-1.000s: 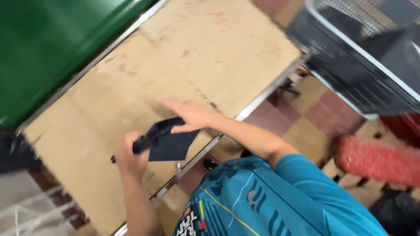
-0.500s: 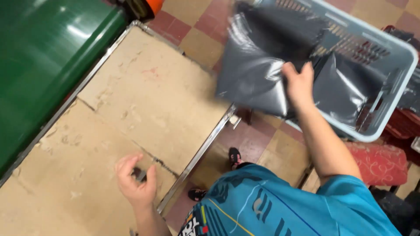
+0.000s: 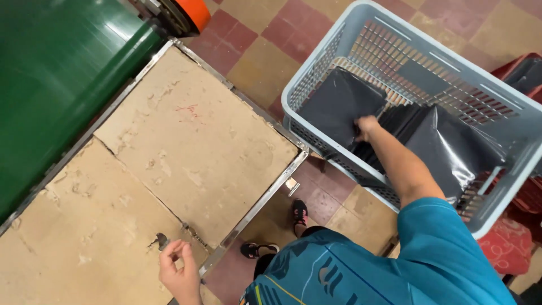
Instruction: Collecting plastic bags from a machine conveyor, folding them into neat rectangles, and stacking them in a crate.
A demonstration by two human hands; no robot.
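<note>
My right hand (image 3: 366,127) reaches into a pale blue slatted plastic basket (image 3: 333,51) and rests on the dark grey plastic bags (image 3: 339,104) stacked inside; its fingers press on the top bag's edge. Whether they grip it cannot be told. My left hand (image 3: 178,268) hovers low over the worn tan table top (image 3: 186,141), near its metal-framed front edge, with fingers loosely curled and nothing visible in them.
A green conveyor belt (image 3: 51,73) runs along the table's far left side, with an orange roller end (image 3: 192,11) at the top. The floor has red and tan tiles. A red stool or cushion (image 3: 502,248) sits under the basket's right end.
The dark grey bag that my right hand carried over the basket now lies inside it, and the hand has gone down with it. The left hand stays near the table edge.
</note>
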